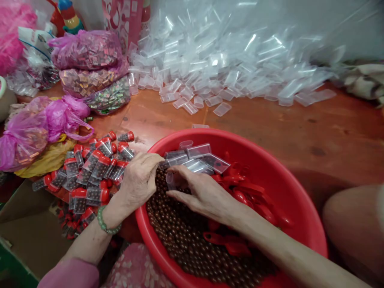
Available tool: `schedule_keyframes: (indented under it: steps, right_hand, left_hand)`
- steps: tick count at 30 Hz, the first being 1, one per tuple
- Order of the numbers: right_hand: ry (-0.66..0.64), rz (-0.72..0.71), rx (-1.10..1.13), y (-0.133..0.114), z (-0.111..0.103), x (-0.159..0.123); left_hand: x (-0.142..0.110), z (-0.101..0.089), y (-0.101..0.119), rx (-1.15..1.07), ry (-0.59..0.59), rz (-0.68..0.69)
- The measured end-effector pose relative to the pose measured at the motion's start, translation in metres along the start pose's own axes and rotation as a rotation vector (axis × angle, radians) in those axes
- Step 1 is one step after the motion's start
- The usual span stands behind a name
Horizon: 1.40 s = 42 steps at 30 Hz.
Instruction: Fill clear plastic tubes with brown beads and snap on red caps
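Observation:
A red plastic basin holds many shiny brown beads, with clear plastic tubes and red plastic caps beside them. My right hand is over the beads, thumb and fingers around an upright clear plastic tube. At the basin's left rim, my left hand, with a green bead bracelet on its wrist, is closed with bent fingers; its fingertips are partly hidden, and what they pinch cannot be made out. Filled tubes with red caps lie heaped left of it.
A large pile of clear tubes spreads along the back of the wooden table. Pink bags of small pieces are stacked at the back left. A cardboard box stands at lower left. A bare knee shows at right.

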State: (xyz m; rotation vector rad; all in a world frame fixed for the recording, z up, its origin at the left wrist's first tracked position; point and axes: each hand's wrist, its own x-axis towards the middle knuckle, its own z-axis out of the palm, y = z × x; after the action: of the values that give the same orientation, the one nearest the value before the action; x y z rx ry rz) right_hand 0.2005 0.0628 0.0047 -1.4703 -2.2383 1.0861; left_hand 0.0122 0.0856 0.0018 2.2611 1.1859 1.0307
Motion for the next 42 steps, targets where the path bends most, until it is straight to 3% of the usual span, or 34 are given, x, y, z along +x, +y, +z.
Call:
schedule_keyframes:
  steps: [5,12,14,17,20,23,27,31,34,38,42]
  right_hand:
    - [-0.095,0.179,-0.222,-0.011,0.024,0.014]
    - [-0.368,0.271,-0.111,-0.007,0.033,0.0]
    - [-0.463,0.311,-0.011,-0.002,0.032,0.001]
    - [-0.571,0.381,0.204,0.007,0.03,0.004]
    - [-0.592,0.453,0.454,0.014,0.029,0.006]
    - [-0.586,0.524,0.683,0.016,0.027,0.003]
    - [-0.575,0.55,0.896,0.015,0.025,-0.004]
    - [-0.526,0.537,1.023,0.013,0.023,-0.012]
    - [-0.474,0.523,1.06,0.01,0.019,-0.017]
    - [-0.386,0.473,1.03,0.005,0.01,-0.023]
    - [-0.279,0.231,0.758,0.001,0.005,-0.03]
  left_hand:
    - [0.0,0.003,-0.004,0.014,0.007,0.023]
    - [0.001,0.003,-0.003,0.086,-0.065,0.104]
    - [-0.001,-0.001,0.002,0.124,-0.188,0.163]
    - [-0.003,-0.012,0.014,0.114,-0.489,0.229]
    - [-0.003,-0.023,0.025,-0.012,-0.769,0.246]
    - [-0.004,-0.026,0.033,0.007,-0.924,0.241]
    - [-0.007,-0.017,0.038,0.176,-0.911,0.246]
    - [-0.008,-0.01,0.038,0.13,-0.844,0.291]
    - [-0.006,-0.012,0.034,0.001,-0.815,0.255]
    - [-0.002,-0.02,0.032,-0.311,-0.704,0.086]
    - [-0.005,-0.023,0.038,-0.559,-0.668,-0.059]
